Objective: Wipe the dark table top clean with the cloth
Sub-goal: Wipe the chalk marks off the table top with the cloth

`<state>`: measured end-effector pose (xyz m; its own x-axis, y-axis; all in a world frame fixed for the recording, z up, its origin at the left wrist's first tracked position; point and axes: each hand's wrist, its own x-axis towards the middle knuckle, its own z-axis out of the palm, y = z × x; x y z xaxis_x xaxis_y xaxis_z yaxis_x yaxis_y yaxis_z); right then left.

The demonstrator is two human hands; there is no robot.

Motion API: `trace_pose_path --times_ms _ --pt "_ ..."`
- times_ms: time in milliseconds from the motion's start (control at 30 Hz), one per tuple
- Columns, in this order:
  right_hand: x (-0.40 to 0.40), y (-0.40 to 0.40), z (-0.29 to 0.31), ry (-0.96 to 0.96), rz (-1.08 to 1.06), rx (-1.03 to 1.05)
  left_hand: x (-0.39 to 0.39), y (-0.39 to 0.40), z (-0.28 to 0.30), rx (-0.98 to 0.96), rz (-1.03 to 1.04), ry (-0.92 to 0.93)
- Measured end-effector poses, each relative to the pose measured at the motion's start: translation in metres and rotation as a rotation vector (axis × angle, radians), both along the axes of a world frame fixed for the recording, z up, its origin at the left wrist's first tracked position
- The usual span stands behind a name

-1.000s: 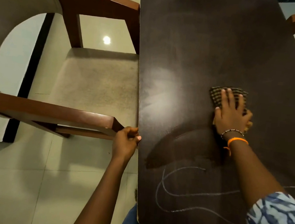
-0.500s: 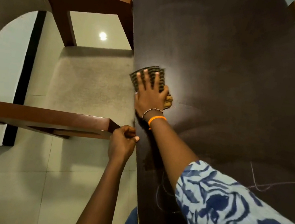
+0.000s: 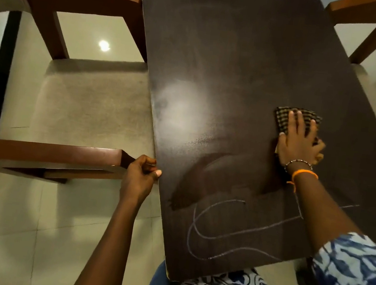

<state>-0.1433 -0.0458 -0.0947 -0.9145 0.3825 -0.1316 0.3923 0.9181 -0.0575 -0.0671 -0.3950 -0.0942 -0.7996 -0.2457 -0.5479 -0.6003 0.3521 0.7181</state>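
Chair (image 3: 83,108), wooden frame, beige padded seat: stands to the left of the left hand, its near armrest ending just beside that hand's knuckles.

Left hand (image 3: 140,176): fingers curled over the left edge of the table, thumb on top, a narrow grip on the edge itself.

Dark table top (image 3: 239,77): long rectangular slab running away from the person. A pale dusty sheen lies between the two hands, further from the person than either wrist; a darker arc-shaped streak sits just right of the left hand.

Chalk lines (image 3: 214,238): white looping strokes on the near end of the table, nearer the person than both hands, passing under the right forearm.

Cloth (image 3: 282,114): dark checked, folded, flat on the table under the right hand's fingers, its far edge showing beyond the fingertips.

Right hand (image 3: 299,143): palm down, fingers straight and slightly spread, pressing on the cloth; flat contact, not a closed grasp. Positioned toward the right edge of the table, well apart from the left hand.

Bracelets (image 3: 301,169): one beaded band and one orange thread on the right wrist, just behind the pressing hand.

Sleeve (image 3: 356,274): blue and white print, on the right arm, nearest the camera.

Second chair (image 3: 372,25): wooden frame, beyond the right hand past the table's right edge.
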Motion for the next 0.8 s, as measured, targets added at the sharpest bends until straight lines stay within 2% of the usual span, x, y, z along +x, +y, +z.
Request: trace_pose_path --times_ms 67,133,367,500,600,800 --pt "0.003 -0.024 0.000 0.006 -0.062 -0.003 0.000 0.002 -0.001 0.001 0.005 0.008" --pt "0.012 -0.064 0.002 0.016 0.004 0.002 0.003 0.004 -0.002 0.008 0.015 0.028" --pt "0.080 -0.241 -0.004 -0.069 0.706 -0.155 0.036 0.013 0.004 0.130 0.113 0.116" --pt "0.096 -0.224 -0.005 -0.053 0.959 -0.176 0.079 0.017 0.004 0.126 0.157 0.080" --pt "0.089 -0.169 -0.003 -0.003 0.864 -0.098 0.102 0.020 0.007 0.136 0.097 0.070" --pt "0.086 -0.009 0.000 0.022 0.302 0.003 0.114 0.031 0.009 0.101 0.092 0.074"
